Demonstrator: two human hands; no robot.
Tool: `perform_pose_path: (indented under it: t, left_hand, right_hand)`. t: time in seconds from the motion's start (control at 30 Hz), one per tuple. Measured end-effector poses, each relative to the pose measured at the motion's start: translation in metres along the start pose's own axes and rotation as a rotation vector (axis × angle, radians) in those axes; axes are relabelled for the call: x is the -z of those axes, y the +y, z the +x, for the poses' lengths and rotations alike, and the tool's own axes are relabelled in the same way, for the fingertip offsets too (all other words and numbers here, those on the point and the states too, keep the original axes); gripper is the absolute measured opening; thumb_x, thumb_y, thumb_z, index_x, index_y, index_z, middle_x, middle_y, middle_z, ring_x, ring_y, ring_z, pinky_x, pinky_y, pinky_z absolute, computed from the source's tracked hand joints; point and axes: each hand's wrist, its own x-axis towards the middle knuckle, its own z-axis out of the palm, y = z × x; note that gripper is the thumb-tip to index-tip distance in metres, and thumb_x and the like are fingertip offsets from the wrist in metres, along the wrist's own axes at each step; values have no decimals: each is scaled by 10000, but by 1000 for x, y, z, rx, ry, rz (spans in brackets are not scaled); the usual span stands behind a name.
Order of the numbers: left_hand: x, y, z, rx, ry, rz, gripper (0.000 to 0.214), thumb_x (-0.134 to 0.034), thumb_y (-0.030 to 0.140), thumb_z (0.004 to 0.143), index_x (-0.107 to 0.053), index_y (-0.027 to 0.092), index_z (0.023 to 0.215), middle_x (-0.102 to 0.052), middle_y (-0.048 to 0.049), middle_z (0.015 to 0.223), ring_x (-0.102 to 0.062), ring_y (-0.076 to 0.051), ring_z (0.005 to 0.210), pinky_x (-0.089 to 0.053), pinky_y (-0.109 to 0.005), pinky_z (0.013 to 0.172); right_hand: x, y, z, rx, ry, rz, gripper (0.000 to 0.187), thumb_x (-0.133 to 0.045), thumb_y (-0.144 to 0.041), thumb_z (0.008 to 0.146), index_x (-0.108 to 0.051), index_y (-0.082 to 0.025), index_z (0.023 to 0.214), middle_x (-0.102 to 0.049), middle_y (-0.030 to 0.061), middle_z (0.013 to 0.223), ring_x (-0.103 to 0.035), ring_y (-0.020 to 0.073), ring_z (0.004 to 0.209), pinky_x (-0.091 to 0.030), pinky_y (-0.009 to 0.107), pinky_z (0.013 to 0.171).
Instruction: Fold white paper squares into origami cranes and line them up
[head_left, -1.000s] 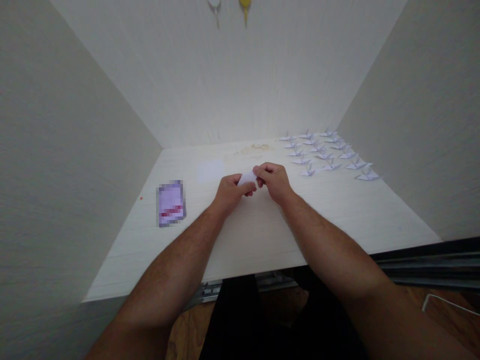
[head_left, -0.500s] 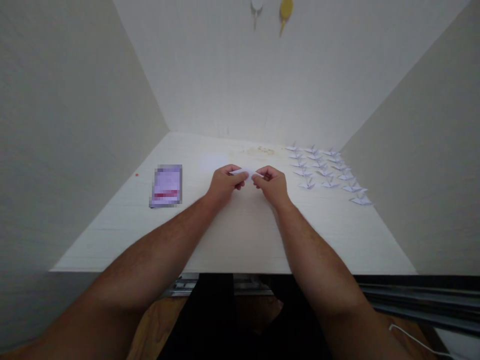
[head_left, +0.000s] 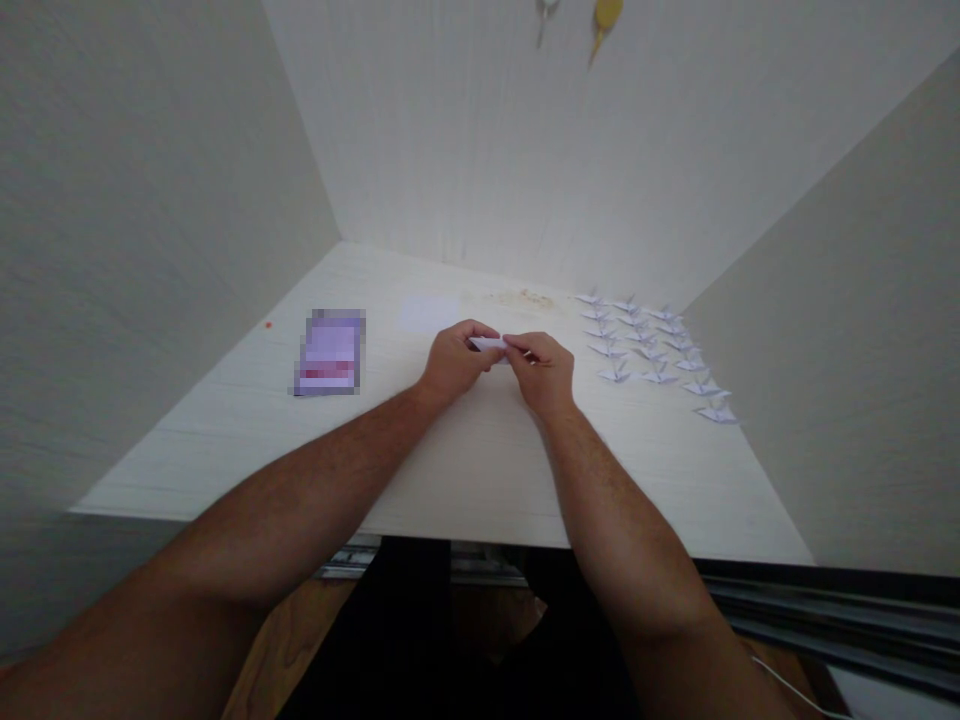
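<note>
The white table is the biggest thing here. Paper birds sit in rows at the table's right side. Over the middle of the table, the left hand and right hand are curled nearly closed, thumbs and fingers pinching. A blurry purple thing lies at the table's left side, and a white sheet toward its back. Smallest is the folded paper, held between both hands over the table's middle. It looks very light and should bend easily, stiffer where folded, but could tear, so gently pinching its edges seems best.
</note>
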Motion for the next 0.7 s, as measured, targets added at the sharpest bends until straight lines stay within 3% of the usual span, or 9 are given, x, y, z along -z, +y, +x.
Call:
perform_pose_path:
  t: [0.5,0.7]
  left_hand:
    - [-2,-1,0,6,51,20,315,-772,291,649,-640,169,909,-596,37,555,-557,-111,497,-391,-221,509]
    - [-3,-1,1,18,55,31,303,-777,273,634,-629,174,879,-589,39,558,-550,-112,506,-385,-220,506]
  right_hand:
    - [0,-2,-1,78,6,-61,122,-641,-196,850,-749,-248,874,-725,43,913,-676,180,867,-577,335,751]
    - [0,3,-2,72,-12,-108,136,-631,-232,863,-758,-256,905,-741,31,885,-683,177,806,-581,339,739]
